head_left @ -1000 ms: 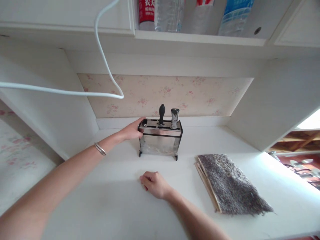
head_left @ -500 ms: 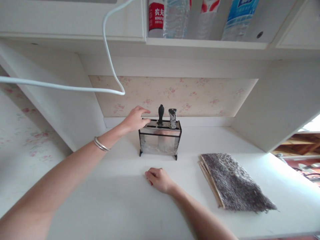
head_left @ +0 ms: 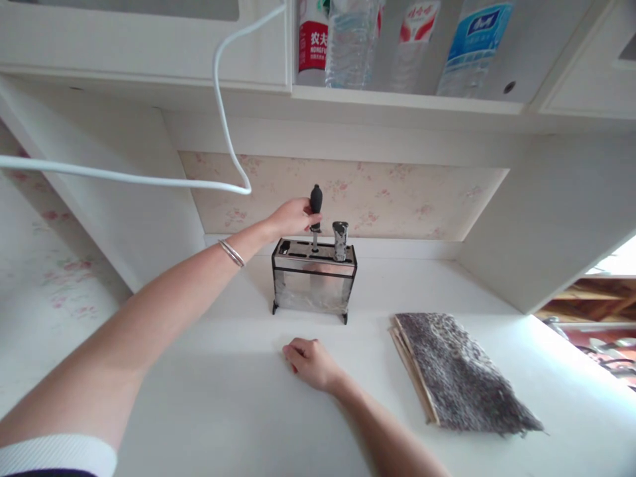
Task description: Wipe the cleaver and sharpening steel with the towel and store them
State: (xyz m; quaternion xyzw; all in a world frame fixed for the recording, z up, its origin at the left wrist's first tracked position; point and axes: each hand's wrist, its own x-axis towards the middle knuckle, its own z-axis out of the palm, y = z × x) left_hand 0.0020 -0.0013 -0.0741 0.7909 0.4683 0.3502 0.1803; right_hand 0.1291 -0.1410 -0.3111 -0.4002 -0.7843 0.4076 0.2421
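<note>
Rising since earlier, the black-handled tool [head_left: 317,197] is standing partly out of its slotted holder [head_left: 313,266], left hand [head_left: 293,216] gripping it, right hand [head_left: 312,364] lying curled; withdrawal seems underway, calling for a straight pull

The left hand [head_left: 293,216] is covering part of the black handle [head_left: 317,199], while the holder [head_left: 314,286] is showing only blurred shapes on its front panel. The right hand [head_left: 311,364] is curling some fingertips out of sight. The top edge is cutting off the bottles [head_left: 350,53]; the left edge is cropping the white cable [head_left: 124,175]. Small objects [head_left: 606,351] are running off the right edge, staying unreadable.
</note>
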